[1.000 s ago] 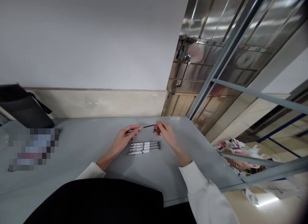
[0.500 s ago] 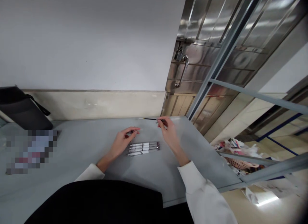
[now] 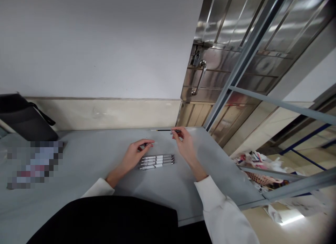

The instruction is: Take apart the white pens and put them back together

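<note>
My right hand (image 3: 183, 139) pinches with thumb and fingertips near the back edge of the table. From its fingers a thin pen refill (image 3: 163, 130) points left, black with a pale end. A small silvery and dark piece (image 3: 174, 132) also shows between those fingers. Slightly lower and to the left, my left hand (image 3: 134, 153) is closed in a pinch on a small dark thing (image 3: 144, 144) mostly hidden by the fingers. Several white pens (image 3: 157, 160) with dark grips and silvery ends lie side by side in a row just below and between both hands.
The grey table (image 3: 89, 156) runs along a wall with a cream tiled strip (image 3: 118, 113). At the left stand a black case (image 3: 26, 121) and a blurred-out object (image 3: 36, 165). A metal frame post (image 3: 231, 79) rises at the right, beyond the table's edge.
My left hand has shifted very slightly to the right. My right hand and the refill have hardly moved, and the row of pens lies as before.
</note>
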{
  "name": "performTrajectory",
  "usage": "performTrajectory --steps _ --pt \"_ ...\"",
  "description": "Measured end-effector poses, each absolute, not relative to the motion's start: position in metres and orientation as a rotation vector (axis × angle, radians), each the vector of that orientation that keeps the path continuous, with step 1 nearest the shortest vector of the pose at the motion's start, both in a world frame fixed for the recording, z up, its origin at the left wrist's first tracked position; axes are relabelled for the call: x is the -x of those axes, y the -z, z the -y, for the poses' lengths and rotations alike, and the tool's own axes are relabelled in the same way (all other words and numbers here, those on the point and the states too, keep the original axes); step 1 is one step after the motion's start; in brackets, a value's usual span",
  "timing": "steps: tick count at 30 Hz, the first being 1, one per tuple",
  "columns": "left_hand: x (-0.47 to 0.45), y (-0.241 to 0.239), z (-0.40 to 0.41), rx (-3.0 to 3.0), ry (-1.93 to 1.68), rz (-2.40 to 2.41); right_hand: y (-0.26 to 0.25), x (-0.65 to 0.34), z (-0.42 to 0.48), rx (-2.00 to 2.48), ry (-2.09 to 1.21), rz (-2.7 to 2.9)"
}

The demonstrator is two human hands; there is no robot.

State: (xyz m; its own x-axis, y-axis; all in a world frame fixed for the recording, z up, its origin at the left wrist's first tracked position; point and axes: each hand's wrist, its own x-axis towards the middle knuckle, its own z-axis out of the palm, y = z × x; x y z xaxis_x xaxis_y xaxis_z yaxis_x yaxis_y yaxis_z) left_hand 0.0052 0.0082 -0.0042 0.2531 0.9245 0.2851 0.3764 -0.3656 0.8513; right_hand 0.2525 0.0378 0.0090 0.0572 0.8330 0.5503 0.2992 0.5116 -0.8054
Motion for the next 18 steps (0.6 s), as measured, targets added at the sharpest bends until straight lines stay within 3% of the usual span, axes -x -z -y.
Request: performTrajectory --steps 18 --pt "-0.0051 0.0058 -0.0086 -1.872 -1.061 -1.175 -0.0144 -0.2519 -0.0353 1.035 -0.49 1.516"
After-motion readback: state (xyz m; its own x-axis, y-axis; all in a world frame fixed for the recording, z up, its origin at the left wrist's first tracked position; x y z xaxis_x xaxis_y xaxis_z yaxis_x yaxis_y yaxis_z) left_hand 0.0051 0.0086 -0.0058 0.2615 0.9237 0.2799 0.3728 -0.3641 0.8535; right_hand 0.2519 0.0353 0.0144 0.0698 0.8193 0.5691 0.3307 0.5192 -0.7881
